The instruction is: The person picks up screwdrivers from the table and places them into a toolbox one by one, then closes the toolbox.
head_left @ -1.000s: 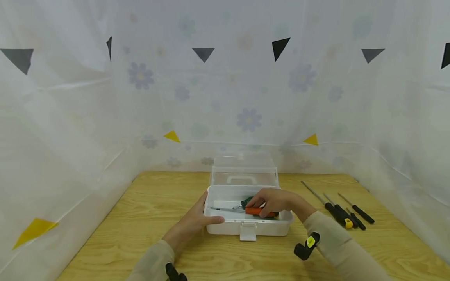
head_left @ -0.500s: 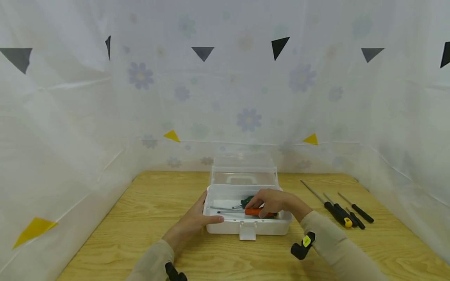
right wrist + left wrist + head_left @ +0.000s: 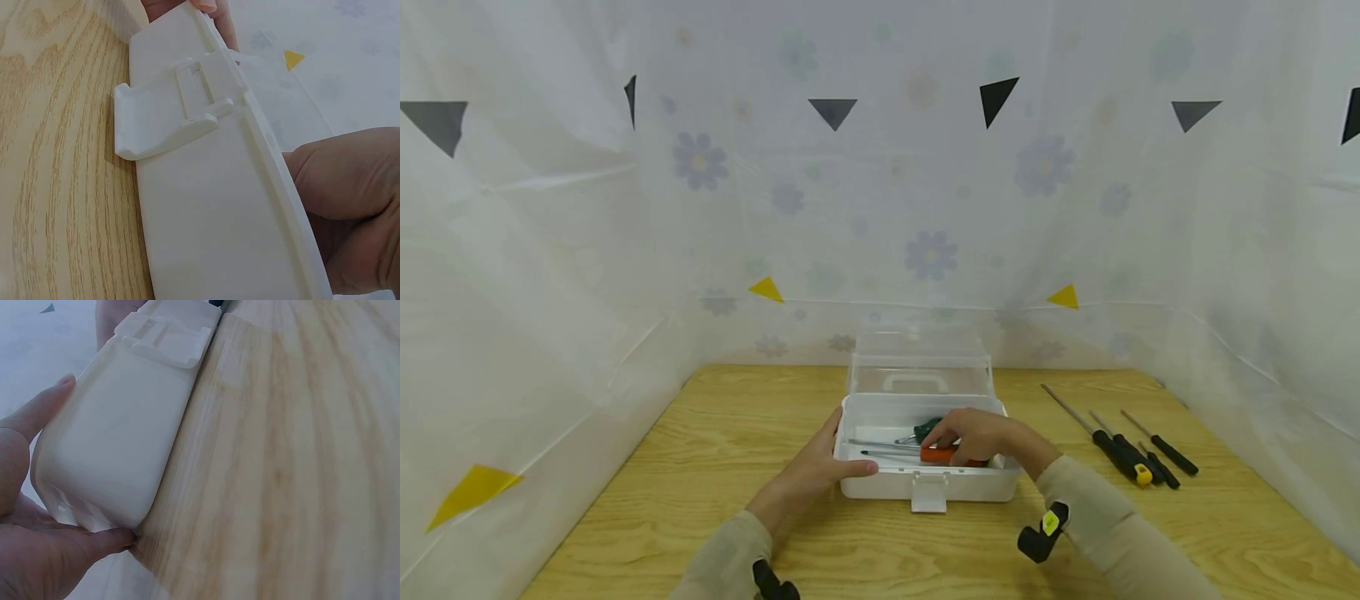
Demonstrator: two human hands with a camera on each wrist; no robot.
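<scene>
The orange-handled screwdriver [image 3: 942, 454] is held inside the white box [image 3: 880, 483] by the right hand [image 3: 973, 433], lying left-right, shaft pointing left. The box's left end is cupped by the left hand [image 3: 811, 477], fingers straight.

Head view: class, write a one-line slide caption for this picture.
Left hand steadies an open white toolbox while the right hand holds an orange-handled screwdriver inside it; four more screwdrivers lie alongside.

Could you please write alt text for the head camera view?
A right hand holds an orange-handled screwdriver inside an open white toolbox, which the left hand steadies. Four black-handled screwdrivers lie on the wooden table.
</scene>
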